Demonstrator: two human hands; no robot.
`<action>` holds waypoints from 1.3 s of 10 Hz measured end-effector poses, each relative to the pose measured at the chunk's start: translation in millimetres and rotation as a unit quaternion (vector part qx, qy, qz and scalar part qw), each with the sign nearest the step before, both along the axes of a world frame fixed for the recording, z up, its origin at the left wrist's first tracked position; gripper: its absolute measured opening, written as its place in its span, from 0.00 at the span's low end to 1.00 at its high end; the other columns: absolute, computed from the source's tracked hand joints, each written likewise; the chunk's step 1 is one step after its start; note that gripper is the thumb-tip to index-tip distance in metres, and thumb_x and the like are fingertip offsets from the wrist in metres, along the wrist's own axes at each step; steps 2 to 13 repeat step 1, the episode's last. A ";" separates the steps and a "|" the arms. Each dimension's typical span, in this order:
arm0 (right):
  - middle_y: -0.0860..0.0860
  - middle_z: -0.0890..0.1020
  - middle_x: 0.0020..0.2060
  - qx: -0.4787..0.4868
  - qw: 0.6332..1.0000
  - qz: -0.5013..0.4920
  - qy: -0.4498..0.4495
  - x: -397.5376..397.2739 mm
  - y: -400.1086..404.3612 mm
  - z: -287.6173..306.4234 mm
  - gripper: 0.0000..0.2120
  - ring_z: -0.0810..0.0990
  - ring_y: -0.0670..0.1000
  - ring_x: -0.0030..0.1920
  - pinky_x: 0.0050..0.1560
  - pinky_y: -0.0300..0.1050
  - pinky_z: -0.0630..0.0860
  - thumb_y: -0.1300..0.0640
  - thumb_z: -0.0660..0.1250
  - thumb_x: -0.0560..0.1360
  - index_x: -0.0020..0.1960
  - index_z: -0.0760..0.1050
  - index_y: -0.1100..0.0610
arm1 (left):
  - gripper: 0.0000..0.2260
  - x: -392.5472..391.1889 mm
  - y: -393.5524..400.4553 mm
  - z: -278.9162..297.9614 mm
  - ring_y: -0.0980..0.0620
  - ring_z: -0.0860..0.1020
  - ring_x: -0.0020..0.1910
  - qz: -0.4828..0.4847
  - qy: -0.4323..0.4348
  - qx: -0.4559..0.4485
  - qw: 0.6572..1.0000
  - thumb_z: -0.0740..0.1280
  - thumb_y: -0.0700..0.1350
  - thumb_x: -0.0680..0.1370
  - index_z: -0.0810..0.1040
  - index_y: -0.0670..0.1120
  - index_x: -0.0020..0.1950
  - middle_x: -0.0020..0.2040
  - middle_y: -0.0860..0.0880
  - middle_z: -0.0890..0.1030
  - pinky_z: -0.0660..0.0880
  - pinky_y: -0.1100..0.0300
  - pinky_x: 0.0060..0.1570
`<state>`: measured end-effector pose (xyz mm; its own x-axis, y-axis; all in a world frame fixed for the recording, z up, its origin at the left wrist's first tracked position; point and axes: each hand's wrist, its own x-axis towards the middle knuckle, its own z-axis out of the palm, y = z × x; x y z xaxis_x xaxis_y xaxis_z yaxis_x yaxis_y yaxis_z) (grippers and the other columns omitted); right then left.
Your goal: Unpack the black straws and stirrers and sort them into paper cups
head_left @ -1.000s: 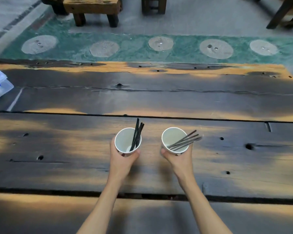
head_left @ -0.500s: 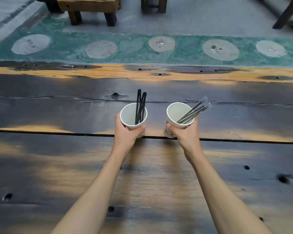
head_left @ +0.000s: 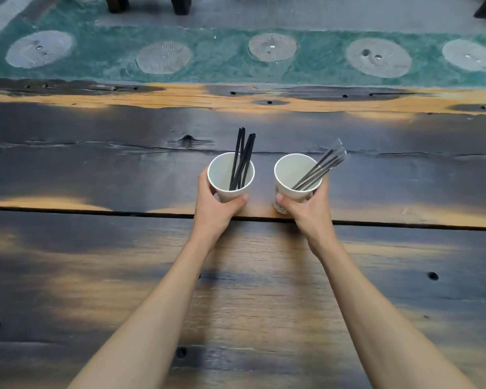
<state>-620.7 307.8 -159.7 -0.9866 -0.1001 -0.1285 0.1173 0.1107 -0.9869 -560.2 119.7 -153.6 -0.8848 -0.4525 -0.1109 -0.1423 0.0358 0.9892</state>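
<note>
Two white paper cups stand side by side on the dark wooden table (head_left: pixel 96 169). My left hand (head_left: pixel 212 207) grips the left cup (head_left: pixel 222 178), which holds several bare black straws (head_left: pixel 243 158) standing nearly upright. My right hand (head_left: pixel 309 211) grips the right cup (head_left: pixel 288 175); in it lean several thin black stirrers (head_left: pixel 320 167), tilted to the right, their upper ends inside clear plastic wrappers. Both arms are stretched forward.
The table is made of wide scorched planks with knot holes and a gap (head_left: pixel 68 210) running across just below the cups. Beyond the far edge lies a green floor strip with round stone discs (head_left: pixel 272 47) and dark furniture legs (head_left: pixel 180 4).
Both hands have carried the cups away from me, across the plank gap to the middle plank. The camera has tilted down and the plastic box at the left has left the view.
</note>
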 end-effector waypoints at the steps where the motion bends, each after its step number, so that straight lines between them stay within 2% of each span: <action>1: 0.49 0.73 0.68 -0.036 0.999 0.002 -0.018 9.3 2.6 -3.9 0.45 0.73 0.48 0.68 0.71 0.58 0.69 0.60 0.80 0.65 0.73 0.57 0.51 | 0.41 7.8 1.9 3.0 0.61 0.73 0.65 0.011 -0.019 0.001 1.000 0.80 0.42 0.65 0.63 0.55 0.72 0.67 0.56 0.73 0.71 0.52 0.68; 13: 0.49 0.73 0.68 -0.036 0.999 0.002 -0.018 9.3 2.6 -3.9 0.45 0.73 0.48 0.68 0.71 0.58 0.69 0.60 0.80 0.65 0.73 0.57 0.51 | 0.41 7.8 1.9 3.0 0.61 0.73 0.65 0.011 -0.019 0.001 1.000 0.80 0.42 0.65 0.63 0.55 0.72 0.67 0.56 0.73 0.71 0.52 0.68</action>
